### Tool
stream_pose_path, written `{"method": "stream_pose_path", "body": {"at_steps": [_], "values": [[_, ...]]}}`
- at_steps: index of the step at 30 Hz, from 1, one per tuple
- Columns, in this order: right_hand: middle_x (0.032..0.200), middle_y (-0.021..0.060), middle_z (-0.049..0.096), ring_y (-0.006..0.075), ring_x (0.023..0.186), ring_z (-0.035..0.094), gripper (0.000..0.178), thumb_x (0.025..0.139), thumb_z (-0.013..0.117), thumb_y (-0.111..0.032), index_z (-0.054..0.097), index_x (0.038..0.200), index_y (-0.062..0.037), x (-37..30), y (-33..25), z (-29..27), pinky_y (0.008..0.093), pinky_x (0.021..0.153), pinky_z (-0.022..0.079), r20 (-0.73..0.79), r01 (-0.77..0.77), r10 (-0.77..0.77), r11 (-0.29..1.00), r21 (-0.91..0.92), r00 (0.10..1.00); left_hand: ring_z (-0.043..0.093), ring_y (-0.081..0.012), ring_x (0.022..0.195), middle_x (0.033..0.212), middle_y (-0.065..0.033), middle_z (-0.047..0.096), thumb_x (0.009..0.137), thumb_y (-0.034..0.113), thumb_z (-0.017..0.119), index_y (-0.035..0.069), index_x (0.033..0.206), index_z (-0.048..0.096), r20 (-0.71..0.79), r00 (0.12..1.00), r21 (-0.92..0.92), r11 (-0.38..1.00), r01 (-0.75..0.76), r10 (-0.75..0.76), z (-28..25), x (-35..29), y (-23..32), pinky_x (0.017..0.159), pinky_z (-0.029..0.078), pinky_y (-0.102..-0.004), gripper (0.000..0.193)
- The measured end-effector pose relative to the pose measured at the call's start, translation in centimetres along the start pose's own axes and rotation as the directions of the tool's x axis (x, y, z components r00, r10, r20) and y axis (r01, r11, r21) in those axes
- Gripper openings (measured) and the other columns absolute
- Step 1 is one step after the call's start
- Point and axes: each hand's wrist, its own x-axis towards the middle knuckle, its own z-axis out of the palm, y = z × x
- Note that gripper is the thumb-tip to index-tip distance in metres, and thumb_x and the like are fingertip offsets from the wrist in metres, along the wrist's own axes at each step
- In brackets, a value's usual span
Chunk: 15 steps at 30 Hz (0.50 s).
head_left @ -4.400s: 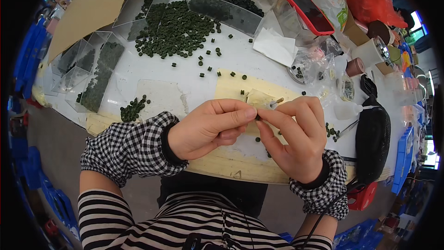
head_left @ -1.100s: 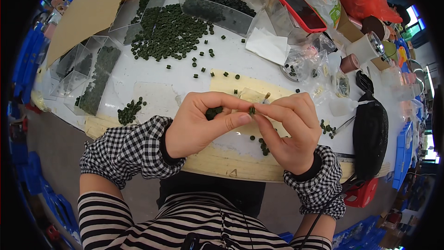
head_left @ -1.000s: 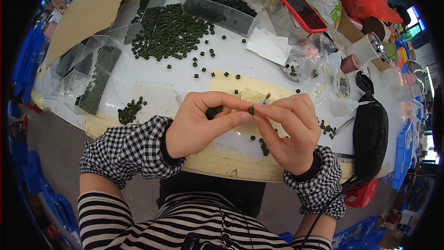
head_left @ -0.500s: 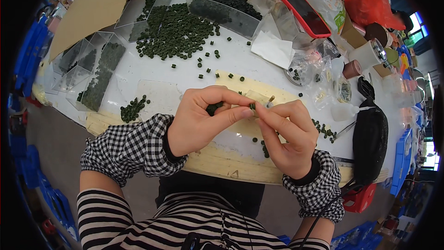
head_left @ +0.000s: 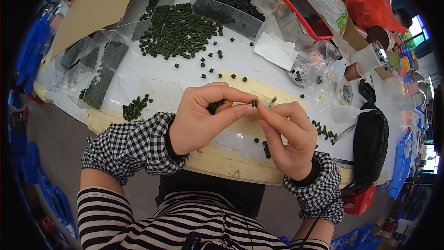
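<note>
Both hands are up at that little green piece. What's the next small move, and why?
I'd probably ease the thumb of the right hand up toward the small green piece. The left hand pinches that piece between thumb and forefinger; the right forefinger is close beside it, while the right thumb sits lower and apart.

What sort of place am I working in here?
Probably a small-parts workshop: a heap of green pieces lies on the table, clear boxes hold more, and what look like blue bins stand around it.

Left hand (head_left: 196,122) pinched — right hand (head_left: 291,143) close
</note>
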Motion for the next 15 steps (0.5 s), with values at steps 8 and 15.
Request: {"method": "stream_pose_path", "body": {"at_steps": [8, 15], "values": [[0.079, 0.0049, 0.058, 0.0171, 0.065, 0.050, 0.040, 0.072, 0.067, 0.008, 0.067, 0.111, -0.0056, -0.07, -0.05, -0.12, 0.0267, 0.057, 0.040, 0.005, -0.013, 0.013, 1.000, 0.003, 1.000, 0.039, -0.0028, 0.063, 0.067, 0.0054, 0.045, 0.082, 0.000, 0.067, 0.002, 0.102, 0.069, 0.001, 0.998, 0.032, 0.998, -0.059, 0.059, -0.02, 0.14, -0.22, 0.062, 0.036, -0.0194, 0.020], [0.080, 0.0056, 0.057, 0.0168, 0.065, 0.051, 0.040, 0.072, 0.068, 0.008, 0.067, 0.110, -0.0048, -0.19, -0.03, 0.04, 0.0261, 0.057, 0.041, 0.018, -0.025, 0.024, 0.999, 0.026, 1.000, 0.039, -0.0036, 0.062, 0.066, 0.0048, 0.046, 0.082, 0.000, 0.068, 0.003, 0.100, 0.070, 0.000, 0.996, 0.067, 0.993, -0.093, 0.093, -0.19, 0.16, -0.53, 0.061, 0.035, -0.0197, 0.019]]}}
